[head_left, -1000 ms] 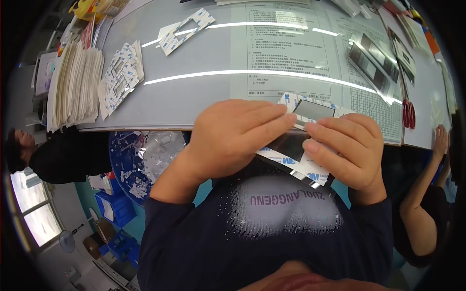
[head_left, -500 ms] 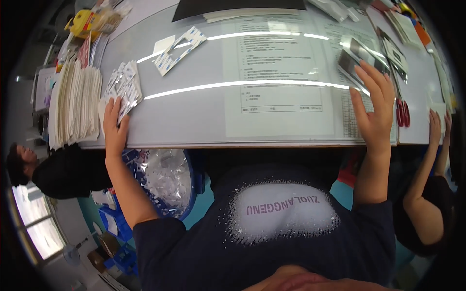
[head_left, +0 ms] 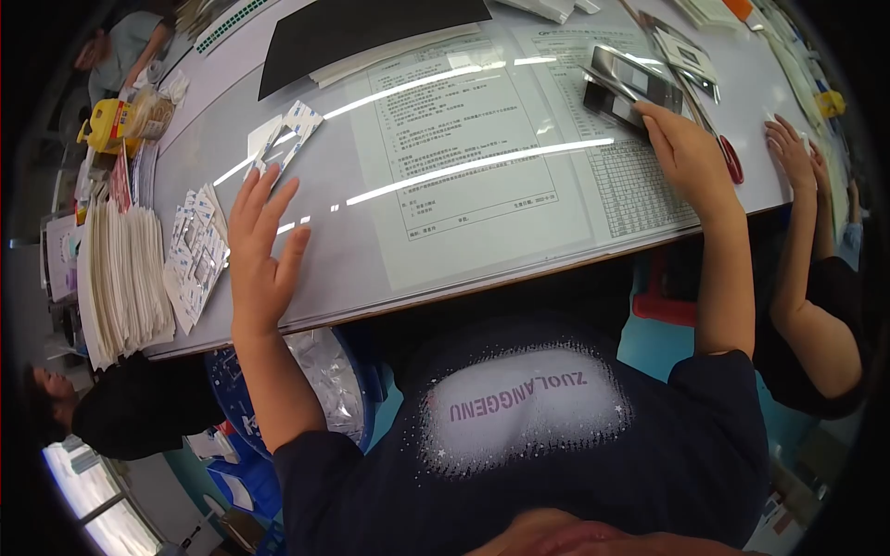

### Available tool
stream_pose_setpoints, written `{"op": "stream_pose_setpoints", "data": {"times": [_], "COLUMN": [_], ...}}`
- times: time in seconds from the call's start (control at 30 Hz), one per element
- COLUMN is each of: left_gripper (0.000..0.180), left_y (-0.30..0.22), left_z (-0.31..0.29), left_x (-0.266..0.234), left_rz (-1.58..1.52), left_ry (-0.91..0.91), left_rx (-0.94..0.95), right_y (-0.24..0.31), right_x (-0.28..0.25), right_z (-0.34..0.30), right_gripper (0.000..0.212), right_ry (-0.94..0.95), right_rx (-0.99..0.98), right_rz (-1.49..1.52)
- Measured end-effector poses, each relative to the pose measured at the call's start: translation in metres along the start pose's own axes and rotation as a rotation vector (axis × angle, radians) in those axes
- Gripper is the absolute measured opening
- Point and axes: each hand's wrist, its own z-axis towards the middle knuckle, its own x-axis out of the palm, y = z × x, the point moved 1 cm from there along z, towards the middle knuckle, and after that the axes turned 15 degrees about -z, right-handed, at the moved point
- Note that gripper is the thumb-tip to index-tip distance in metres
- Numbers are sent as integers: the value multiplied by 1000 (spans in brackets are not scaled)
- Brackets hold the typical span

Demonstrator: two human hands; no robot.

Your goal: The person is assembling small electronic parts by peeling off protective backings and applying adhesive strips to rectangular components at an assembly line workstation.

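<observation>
Two or more dark glossy panels (head_left: 640, 74) up at the right of the table (head_left: 329, 264), overlapping and lying aslant, and right there at their near edge, the right hand (head_left: 691, 162)! Back of it upward, fingers bunched together, tips at the rim of the stack; cannot tell whether gripping a panel or only touching, with the undersides of the fingers hidden. Just beside, to the right, red-handled scissors (head_left: 732, 159).

Across to the other side, the left hand (head_left: 262, 255): unfurled, fingers parted and pointing away from the body, thumb well out to the side. Fingertips over the near end of a white frame (head_left: 301, 120) with blue marks, hiding part of it; cannot tell whether in contact or just above. Beside that frame, a plain white slip (head_left: 263, 137). Farther left, near the wrist, a loose pile of white-and-blue pieces (head_left: 197, 250), overlapping at odd angles, and next to it a thick stack of off-white sheets (head_left: 120, 278).

Between the hands, a big printed sheet (head_left: 464, 139), flat, crossed by bright streaks of reflected light; to its right, a gridded sheet (head_left: 640, 190). Toward the far edge, a black sheet (head_left: 371, 37) partly over some white paper (head_left: 399, 56). Below the near edge, a blue tub (head_left: 371, 398) of clear and white scraps. Far right, another person's hand (head_left: 793, 153) at the tabletop
</observation>
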Motion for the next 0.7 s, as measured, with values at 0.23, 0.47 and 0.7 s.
{"op": "stream_pose_setpoints", "data": {"times": [0.23,0.47,0.7], "left_gripper": [43,39,39], "left_y": [-23,-20,-25], "left_z": [8,-4,3], "left_x": [29,36,39], "left_rz": [-122,-184,-311], "left_ry": [61,74,21], "left_rx": [28,-11,7], "right_y": [-2,-10,70], "right_x": [6,0,-33], "right_z": [-8,-10,20], "right_gripper": [20,19,20], "right_ry": [-224,-20,-455], "right_rx": [28,100,-276], "right_rz": [-3,283,290]}}
